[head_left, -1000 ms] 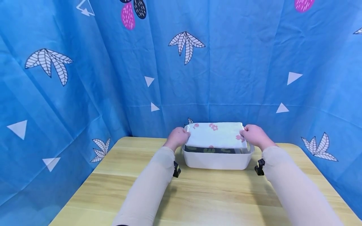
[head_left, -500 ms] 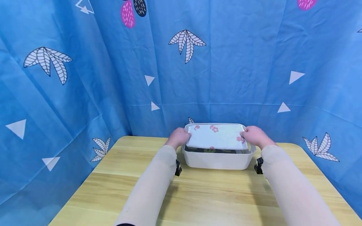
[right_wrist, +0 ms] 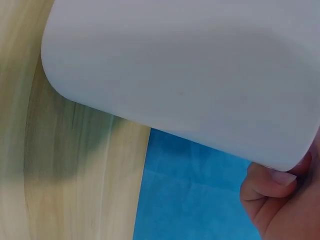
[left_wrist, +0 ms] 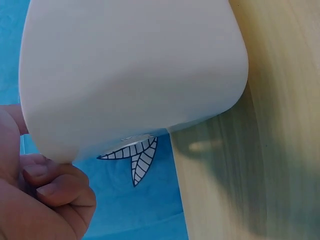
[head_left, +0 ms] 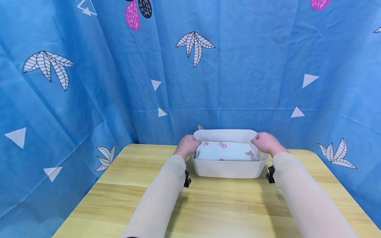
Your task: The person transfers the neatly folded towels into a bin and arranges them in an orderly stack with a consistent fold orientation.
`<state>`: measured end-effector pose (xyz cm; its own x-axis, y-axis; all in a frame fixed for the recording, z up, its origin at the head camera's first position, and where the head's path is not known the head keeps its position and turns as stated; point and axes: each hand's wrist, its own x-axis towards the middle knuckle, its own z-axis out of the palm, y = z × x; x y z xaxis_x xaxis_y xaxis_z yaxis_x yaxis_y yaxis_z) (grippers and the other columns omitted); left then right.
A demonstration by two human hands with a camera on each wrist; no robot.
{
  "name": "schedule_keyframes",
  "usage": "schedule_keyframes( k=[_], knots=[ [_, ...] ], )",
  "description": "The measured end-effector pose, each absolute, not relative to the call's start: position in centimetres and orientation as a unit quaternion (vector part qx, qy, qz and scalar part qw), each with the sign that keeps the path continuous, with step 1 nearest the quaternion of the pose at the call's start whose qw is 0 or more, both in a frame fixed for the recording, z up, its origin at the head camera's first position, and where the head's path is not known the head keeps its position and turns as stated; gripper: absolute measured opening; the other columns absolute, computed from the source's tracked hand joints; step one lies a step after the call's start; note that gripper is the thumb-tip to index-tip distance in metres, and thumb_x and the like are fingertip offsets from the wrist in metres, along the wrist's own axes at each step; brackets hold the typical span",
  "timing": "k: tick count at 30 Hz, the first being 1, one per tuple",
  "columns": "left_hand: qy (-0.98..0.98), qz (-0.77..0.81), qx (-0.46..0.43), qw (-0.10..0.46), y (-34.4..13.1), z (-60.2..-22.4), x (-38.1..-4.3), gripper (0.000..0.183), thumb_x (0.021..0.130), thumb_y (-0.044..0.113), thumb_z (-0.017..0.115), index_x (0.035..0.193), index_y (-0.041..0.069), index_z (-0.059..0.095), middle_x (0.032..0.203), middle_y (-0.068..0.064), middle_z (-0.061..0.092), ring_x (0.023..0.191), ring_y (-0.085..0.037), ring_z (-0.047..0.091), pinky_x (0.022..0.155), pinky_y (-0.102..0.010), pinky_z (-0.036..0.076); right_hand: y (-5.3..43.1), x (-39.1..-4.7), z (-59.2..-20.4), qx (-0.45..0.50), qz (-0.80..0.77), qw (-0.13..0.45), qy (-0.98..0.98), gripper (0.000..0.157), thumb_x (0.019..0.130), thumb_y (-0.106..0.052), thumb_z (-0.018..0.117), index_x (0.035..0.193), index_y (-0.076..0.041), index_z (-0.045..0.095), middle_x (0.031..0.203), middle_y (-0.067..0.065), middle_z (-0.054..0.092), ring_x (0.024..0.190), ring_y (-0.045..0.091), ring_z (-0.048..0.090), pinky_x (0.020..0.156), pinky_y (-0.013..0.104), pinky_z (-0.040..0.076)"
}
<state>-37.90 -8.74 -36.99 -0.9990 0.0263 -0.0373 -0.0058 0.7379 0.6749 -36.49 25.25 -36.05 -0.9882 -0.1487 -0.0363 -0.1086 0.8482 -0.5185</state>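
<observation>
A white bin (head_left: 227, 170) with rounded corners and a handle slot stands at the back of the table. Inside it lies a flat white piece, seemingly folded cloth, with pink flowers (head_left: 226, 152). My left hand (head_left: 188, 145) is at the bin's left end, thumb side toward the flowered piece. At the opposite end is my right hand (head_left: 267, 143), its thumb tip near that piece's far right corner. Both wrist views show curled fingers touching the bin's rim; the bin wall hides the fingertips, so what they grip is unclear.
The wooden table (head_left: 226, 208) reaches back to a blue patterned curtain (head_left: 247, 82), which hangs behind and along both sides. A small dark camera (head_left: 187, 179) is strapped under my left wrist, another (head_left: 270, 174) under the right.
The flowered piece has dropped from between my hands down into the bin, hiding the dark patterned thing beneath it. Both hands have stayed almost in place.
</observation>
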Motion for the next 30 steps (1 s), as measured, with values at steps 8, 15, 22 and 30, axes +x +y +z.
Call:
schedule_keyframes(
  k=[8,15,22,30],
  knots=[
    [0.935,0.354,0.011,0.01,-9.3,-37.1,-37.8,0.03,0.101,0.038,0.055,0.09,0.011,0.063,0.092,-0.007,0.06,0.085,-0.024,0.057,0.072,-0.039,0.047,24.6,-36.2,-36.0,-0.067,-0.254,0.03,0.964,0.03,0.105,-0.027,0.044,0.081,-0.009,0.047,0.078,0.009,0.048,0.07,0.023,0.047,0.07,0.041,0.041],
    [0.933,0.361,0.0,0.005,-10.3,-37.3,-37.2,0.029,0.101,0.038,0.054,0.091,0.012,0.063,0.087,-0.007,0.06,0.082,-0.024,0.057,0.07,-0.038,0.046,23.7,-35.8,-36.2,-0.087,-0.257,0.008,0.962,0.024,0.102,-0.024,0.042,0.096,-0.006,0.057,0.099,0.013,0.06,0.084,0.027,0.054,0.075,0.043,0.042],
    [0.927,0.374,0.014,0.005,-10.0,-37.6,-37.1,0.028,0.102,0.038,0.054,0.095,0.013,0.062,0.088,-0.007,0.061,0.083,-0.024,0.057,0.071,-0.038,0.046,24.3,-35.3,-36.5,-0.088,-0.269,0.004,0.959,0.028,0.103,-0.025,0.043,0.104,-0.003,0.061,0.106,0.015,0.061,0.089,0.029,0.055,0.077,0.043,0.044],
    [0.911,0.399,0.098,-0.02,-9.7,-37.1,-36.7,0.036,0.103,0.042,0.055,0.123,0.012,0.058,0.109,-0.006,0.059,0.1,-0.024,0.056,0.087,-0.042,0.049,25.5,-35.0,-36.0,-0.074,-0.3,-0.007,0.951,0.039,0.104,-0.032,0.047,0.126,-0.001,0.054,0.125,0.025,0.058,0.108,0.039,0.055,0.086,0.054,0.046]
  ],
)
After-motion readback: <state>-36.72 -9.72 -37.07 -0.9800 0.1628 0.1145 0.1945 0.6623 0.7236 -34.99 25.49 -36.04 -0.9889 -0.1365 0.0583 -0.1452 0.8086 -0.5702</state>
